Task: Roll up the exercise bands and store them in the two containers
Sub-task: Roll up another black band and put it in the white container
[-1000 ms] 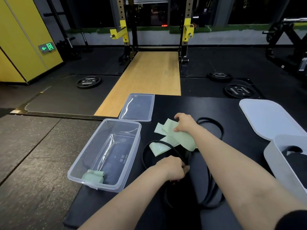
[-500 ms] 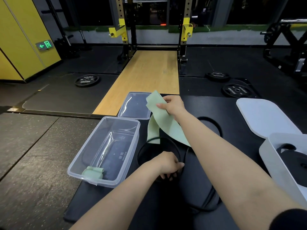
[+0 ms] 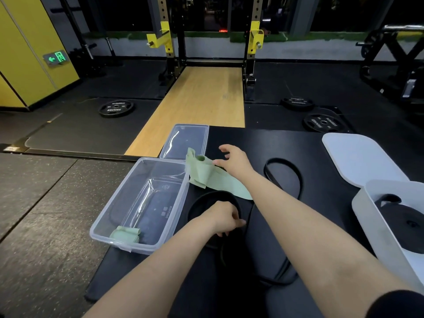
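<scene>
Here, the left hand curls its grip around a black band just right of the clear container. The right hand, fingers spread, touches the green band beside that container's far corner.

black mat, clear container, bands

right hand opened, fingers spread; green band released, slumped beside clear container
</scene>
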